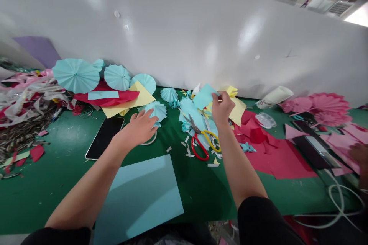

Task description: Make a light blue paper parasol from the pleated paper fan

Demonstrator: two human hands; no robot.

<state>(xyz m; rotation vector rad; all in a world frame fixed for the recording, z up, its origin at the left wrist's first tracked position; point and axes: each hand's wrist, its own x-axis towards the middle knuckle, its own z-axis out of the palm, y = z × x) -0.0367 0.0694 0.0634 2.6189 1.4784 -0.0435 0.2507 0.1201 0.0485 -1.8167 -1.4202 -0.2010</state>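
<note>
Paper craft on a green table (57, 183).
Right hand (222, 108) pinches a blue sheet (203, 96) at its right edge; left hand (142, 127), fingers spread, rests on a folded fan (156, 110) beside scissors (201, 141).

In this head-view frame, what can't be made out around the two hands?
- Right hand: it pinches a light blue paper; its fingertips are hidden behind its own knuckles.
- Left hand: its palm covers part of a folded blue fan, so contact is unclear.
- Scissors: blade tips are lost among paper scraps.
- Another person's hand: cut off by the right edge.
</note>
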